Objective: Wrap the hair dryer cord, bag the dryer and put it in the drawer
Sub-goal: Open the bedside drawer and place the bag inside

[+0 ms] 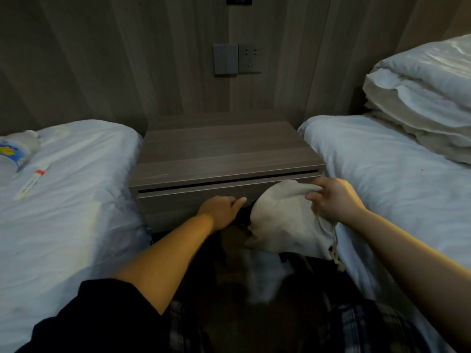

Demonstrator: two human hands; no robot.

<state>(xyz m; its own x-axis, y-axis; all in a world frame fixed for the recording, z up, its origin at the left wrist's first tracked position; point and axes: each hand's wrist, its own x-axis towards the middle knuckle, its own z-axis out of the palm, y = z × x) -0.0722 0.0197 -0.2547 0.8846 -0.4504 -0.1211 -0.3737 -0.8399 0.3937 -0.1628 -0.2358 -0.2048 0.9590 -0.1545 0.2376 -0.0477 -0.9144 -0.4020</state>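
- Right hand [334, 200] pinches the gathered top of a cream cloth bag [283, 220]; bag hangs in front of the nightstand [219, 151], its drawstring [335, 248] dangling below.
- Left hand [221, 208] on the drawer front [183, 200], fingers curled at its lower edge; grip not clear.
- Drawer looks nearly shut.
- Dryer not visible.
- Beds on both sides.

Black short sleeve [96, 317] on left arm; plaid trousers [362, 327]; forearms bare.
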